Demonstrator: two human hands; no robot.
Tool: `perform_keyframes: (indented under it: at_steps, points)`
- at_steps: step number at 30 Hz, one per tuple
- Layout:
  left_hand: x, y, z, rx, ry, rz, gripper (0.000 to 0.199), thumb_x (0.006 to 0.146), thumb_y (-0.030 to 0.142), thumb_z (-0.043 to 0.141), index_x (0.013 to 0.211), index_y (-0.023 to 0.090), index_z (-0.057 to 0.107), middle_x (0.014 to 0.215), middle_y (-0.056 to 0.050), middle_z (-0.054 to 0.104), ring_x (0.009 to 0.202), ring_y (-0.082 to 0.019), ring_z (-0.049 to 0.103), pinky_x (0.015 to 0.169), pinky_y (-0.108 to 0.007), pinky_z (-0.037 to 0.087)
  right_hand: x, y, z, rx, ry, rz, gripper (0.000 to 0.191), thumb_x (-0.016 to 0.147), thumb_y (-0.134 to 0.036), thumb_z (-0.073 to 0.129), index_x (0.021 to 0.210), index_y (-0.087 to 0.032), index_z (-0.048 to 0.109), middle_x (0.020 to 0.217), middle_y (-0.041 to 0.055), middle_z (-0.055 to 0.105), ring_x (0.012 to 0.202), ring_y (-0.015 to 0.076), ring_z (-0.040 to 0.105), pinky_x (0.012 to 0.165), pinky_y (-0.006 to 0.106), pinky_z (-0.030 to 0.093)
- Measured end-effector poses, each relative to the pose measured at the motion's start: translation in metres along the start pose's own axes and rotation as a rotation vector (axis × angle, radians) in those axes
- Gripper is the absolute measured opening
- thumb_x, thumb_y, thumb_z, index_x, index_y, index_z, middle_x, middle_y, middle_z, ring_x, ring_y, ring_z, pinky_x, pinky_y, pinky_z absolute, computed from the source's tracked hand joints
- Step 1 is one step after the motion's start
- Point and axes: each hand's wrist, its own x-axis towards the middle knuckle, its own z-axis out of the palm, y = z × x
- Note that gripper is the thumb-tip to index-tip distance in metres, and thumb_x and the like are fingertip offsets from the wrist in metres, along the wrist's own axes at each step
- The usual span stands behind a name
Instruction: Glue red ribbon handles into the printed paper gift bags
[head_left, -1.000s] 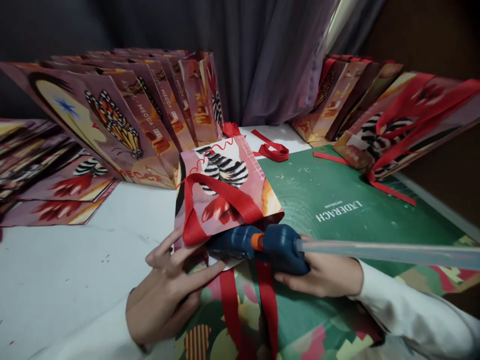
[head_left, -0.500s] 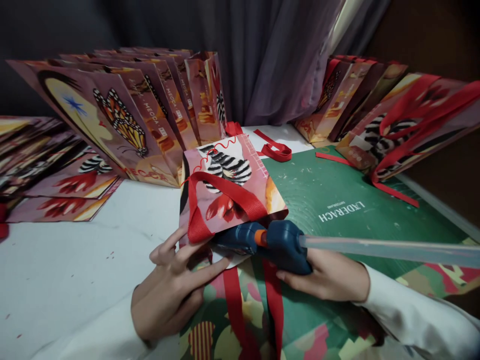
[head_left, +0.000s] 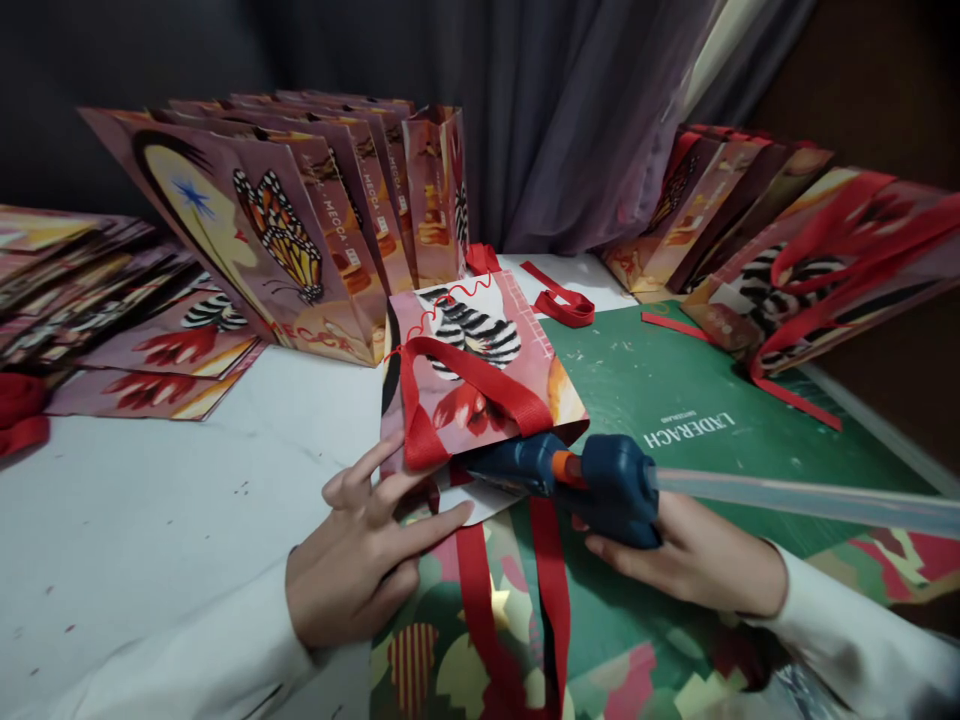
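Paper bag lies with left hand at its near edge — tabletop leftward.

Glue gun farther out from bag

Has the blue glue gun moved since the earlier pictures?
Yes, to the right: the blue glue gun now sits closer to the white LÄDERACH lettering than before.

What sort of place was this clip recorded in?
Probably a small craft or packaging workspace: matching printed bags stand in a row on a white worktop, loose red ribbon lies beyond the bag being handled, and the right hand grips what looks like a glue gun.
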Motion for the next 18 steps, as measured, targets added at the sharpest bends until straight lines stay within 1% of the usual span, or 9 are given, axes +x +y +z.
perform_keyframes:
  at_steps: [3, 7, 11, 15, 18]
  points:
    - [0.001, 0.0, 0.0, 0.007, 0.005, 0.01, 0.059, 0.078, 0.015, 0.046, 0.129, 0.041, 0.058, 0.134, -0.008, 0.041, 0.137, -0.044, 0.022, 0.1, -0.062, 0.032, -0.003, -0.001, -0.003, 0.027, -0.046, 0.066, 0.028, 0.083, -0.041, 0.059, 0.095, -0.017, 0.067, 0.085, 0.006, 0.07, 0.073, 0.0184, 0.065, 0.069, 0.029, 0.056]
    - [0.002, 0.001, -0.001, 0.029, -0.015, 0.013, 0.059, 0.077, 0.015, 0.047, 0.129, 0.042, 0.058, 0.134, -0.007, 0.044, 0.136, -0.042, 0.025, 0.099, -0.058, 0.035, -0.006, -0.006, -0.01, 0.051, -0.026, 0.093, 0.025, 0.081, -0.04, 0.062, 0.091, -0.018, 0.067, 0.08, 0.0034, 0.069, 0.07, 0.017, 0.064, 0.064, 0.026, 0.056]
    - [0.005, 0.004, -0.004, 0.038, -0.041, -0.013, 0.055, 0.077, 0.017, 0.047, 0.124, 0.041, 0.062, 0.133, -0.005, 0.049, 0.134, -0.039, 0.03, 0.098, -0.052, 0.037, -0.011, -0.011, -0.015, -0.003, -0.025, 0.119, 0.029, 0.083, -0.044, 0.058, 0.089, -0.017, 0.068, 0.081, 0.0058, 0.071, 0.072, 0.0199, 0.067, 0.065, 0.029, 0.057]
    - [0.009, 0.007, -0.006, 0.021, -0.035, -0.002, 0.053, 0.077, 0.016, 0.047, 0.122, 0.038, 0.064, 0.129, -0.007, 0.049, 0.135, -0.04, 0.027, 0.094, -0.05, 0.036, -0.016, -0.014, -0.02, -0.044, -0.014, 0.157, 0.035, 0.083, -0.048, 0.057, 0.092, -0.017, 0.069, 0.088, 0.0087, 0.074, 0.078, 0.0237, 0.07, 0.071, 0.033, 0.059]
    - [0.01, 0.008, -0.007, 0.004, -0.036, 0.011, 0.053, 0.074, 0.017, 0.049, 0.122, 0.036, 0.064, 0.128, -0.008, 0.048, 0.135, -0.041, 0.024, 0.092, -0.051, 0.034, -0.02, -0.015, -0.023, -0.07, 0.005, 0.177, 0.039, 0.082, -0.052, 0.058, 0.093, -0.017, 0.07, 0.091, 0.01, 0.075, 0.08, 0.0259, 0.071, 0.072, 0.034, 0.06]
